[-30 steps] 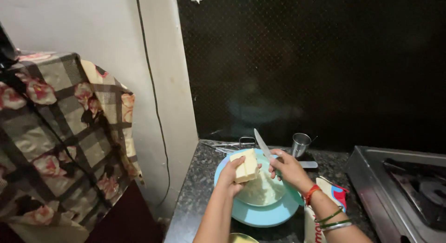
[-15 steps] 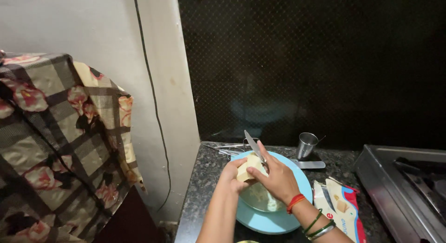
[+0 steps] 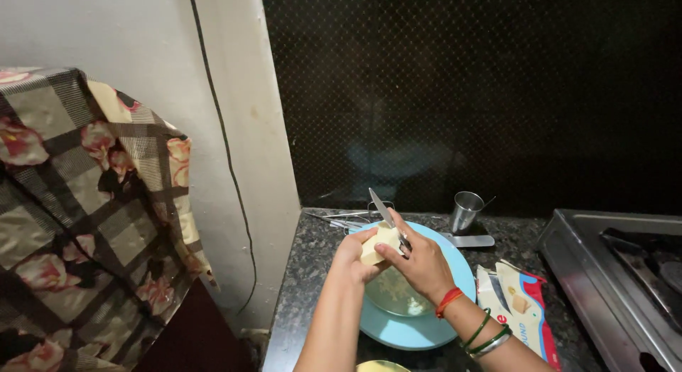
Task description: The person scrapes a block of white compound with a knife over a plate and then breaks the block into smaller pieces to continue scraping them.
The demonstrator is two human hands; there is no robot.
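Two hands: left hand [image 3: 352,256] grips one pale block [image 3: 376,244] | right hand [image 3: 419,262] grips one knife [image 3: 387,217] | one blue plate [image 3: 415,329]

Dark speckled stone counter [image 3: 312,272] bears a blue plate [image 3: 412,329], steel cup [image 3: 465,211], opened packet [image 3: 522,308] and stove [image 3: 618,272]

Steel cup [image 3: 465,211] blocks behind plate [image 3: 412,329]; packet [image 3: 522,308] right

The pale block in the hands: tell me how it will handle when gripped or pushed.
The pale block probably is soft and may crumble, since the knife in the right hand is against it. The left hand cups it over the blue plate, suggesting it is light, perhaps slippery.
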